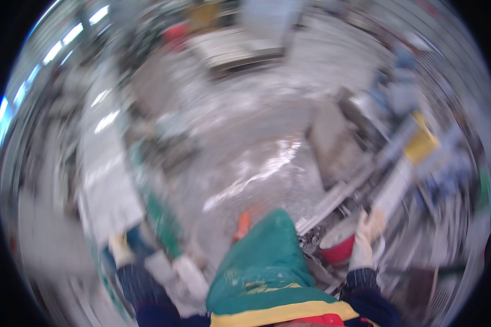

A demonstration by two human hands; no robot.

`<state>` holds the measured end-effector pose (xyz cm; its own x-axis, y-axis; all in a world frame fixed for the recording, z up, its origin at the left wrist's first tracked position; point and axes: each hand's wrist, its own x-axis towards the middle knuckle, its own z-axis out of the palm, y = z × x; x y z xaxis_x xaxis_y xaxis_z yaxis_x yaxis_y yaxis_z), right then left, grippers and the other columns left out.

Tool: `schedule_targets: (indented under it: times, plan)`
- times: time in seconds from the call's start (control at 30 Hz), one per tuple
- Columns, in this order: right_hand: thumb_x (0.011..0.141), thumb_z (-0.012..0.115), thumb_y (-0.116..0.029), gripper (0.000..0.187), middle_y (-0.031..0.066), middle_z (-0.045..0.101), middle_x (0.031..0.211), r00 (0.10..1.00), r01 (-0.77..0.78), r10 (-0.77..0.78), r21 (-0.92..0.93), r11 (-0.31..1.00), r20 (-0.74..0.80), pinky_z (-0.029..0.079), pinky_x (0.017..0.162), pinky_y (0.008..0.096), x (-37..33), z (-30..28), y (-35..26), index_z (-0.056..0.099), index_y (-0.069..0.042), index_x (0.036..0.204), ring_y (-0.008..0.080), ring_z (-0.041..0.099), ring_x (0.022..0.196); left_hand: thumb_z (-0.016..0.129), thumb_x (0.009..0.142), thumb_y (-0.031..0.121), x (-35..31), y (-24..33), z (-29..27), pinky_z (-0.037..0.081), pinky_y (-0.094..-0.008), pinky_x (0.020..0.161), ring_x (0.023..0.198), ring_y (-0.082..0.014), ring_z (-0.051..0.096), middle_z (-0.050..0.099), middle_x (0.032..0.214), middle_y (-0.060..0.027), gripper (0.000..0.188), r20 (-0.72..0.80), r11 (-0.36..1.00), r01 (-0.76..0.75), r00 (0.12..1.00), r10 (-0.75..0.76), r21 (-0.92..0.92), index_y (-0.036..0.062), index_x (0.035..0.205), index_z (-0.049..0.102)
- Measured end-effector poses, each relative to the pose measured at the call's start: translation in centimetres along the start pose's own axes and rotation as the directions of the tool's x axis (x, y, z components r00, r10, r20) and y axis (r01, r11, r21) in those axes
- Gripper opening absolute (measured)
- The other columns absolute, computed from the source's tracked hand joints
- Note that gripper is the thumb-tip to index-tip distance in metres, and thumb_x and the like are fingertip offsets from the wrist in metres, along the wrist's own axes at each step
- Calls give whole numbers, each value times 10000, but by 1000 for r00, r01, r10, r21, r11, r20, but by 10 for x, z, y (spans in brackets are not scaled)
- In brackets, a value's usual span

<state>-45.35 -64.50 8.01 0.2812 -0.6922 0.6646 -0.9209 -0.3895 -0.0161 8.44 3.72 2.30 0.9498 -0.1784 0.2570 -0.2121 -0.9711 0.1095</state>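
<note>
Motion smears most of the picture. My left hand (pixel 121 249), in what looks like a pale glove, is low on the left, at the near end of a long pale slab-like surface (pixel 109 191). A dark blue object (pixel 139 243) shows beside it, and whether I hold it is unclear. My right hand (pixel 370 224), also pale-gloved, is at the lower right beside a red round tub (pixel 338 252) with whitish contents. Blur hides its fingers and anything in them. A green apron (pixel 259 259) with a yellow band covers my front.
An orange boot (pixel 243 224) shows past the apron on the wet, shiny grey floor (pixel 229 163). A brownish panel (pixel 333 141) leans at the right amid long bars and clutter. Farther off lies a pale stack of slabs (pixel 234 49). A yellow object (pixel 421 140) is at the far right.
</note>
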Motion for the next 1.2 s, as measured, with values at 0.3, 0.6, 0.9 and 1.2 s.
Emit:
schedule_targets:
  times: [0.3,0.6,0.9,1.2]
  plan:
    - [890,620,-412,539,167,631,1249,941,-280,241,146,949,239,388,1062,514,25,-12,17,594,-97,1327,374,558,1171,523,988,136,11,187,-14,485,-413,984,1005,-301,667,696,1123,-176,258,-198,787,-292,956,218,-543,-1,1151,669]
    - [910,551,-518,611,157,410,1533,784,-440,432,-92,893,446,211,1202,545,51,20,35,510,-174,1415,359,283,1466,553,976,223,16,204,2,442,-476,1041,1040,-354,667,718,1118,-188,310,-181,755,-467,882,435,-461,43,1178,704]
    - [900,595,-428,530,129,507,1356,899,-342,341,-46,939,274,288,1149,563,77,54,58,551,-122,1331,327,407,1337,608,963,383,23,193,47,469,-558,943,969,-457,614,752,1021,-67,276,-149,793,-608,787,599,-28,214,1106,773]
    - [956,530,-439,539,105,513,1415,869,-370,383,-105,923,313,290,1155,549,120,76,79,549,-100,1375,295,400,1370,572,970,309,24,190,45,429,-474,1032,990,-363,657,744,1042,-139,299,32,787,-616,788,615,24,100,1080,755]
